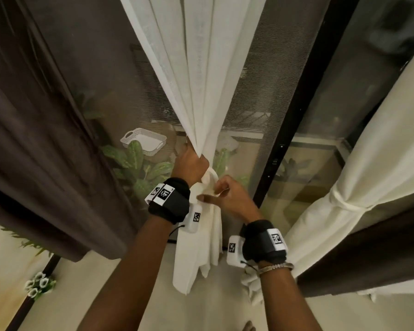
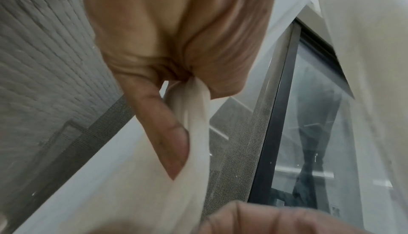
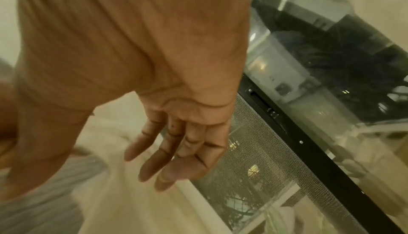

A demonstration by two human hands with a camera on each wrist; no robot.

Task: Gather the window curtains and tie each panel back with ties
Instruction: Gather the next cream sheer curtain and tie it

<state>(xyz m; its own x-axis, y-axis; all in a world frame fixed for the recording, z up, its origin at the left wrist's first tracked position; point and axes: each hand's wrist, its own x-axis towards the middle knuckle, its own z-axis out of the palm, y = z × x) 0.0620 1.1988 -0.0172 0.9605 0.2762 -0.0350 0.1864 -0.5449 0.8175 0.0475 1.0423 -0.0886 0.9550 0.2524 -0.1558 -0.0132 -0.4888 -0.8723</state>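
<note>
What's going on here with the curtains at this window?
A person is tying back the white curtain panel in the middle. Their left hand grips the gathered fabric, while the right hand works at the tie looped just below it. The cream panel on the right already has a tie around it.

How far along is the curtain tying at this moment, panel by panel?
Done: the white panel at right is already gathered, with a tie wrapped round it. In hand: the left hand grips the gathered middle panel while the right hand works at a white tie looped just below; it looks unfinished. Left: the dark curtain hangs loose, no tie visible.
</note>
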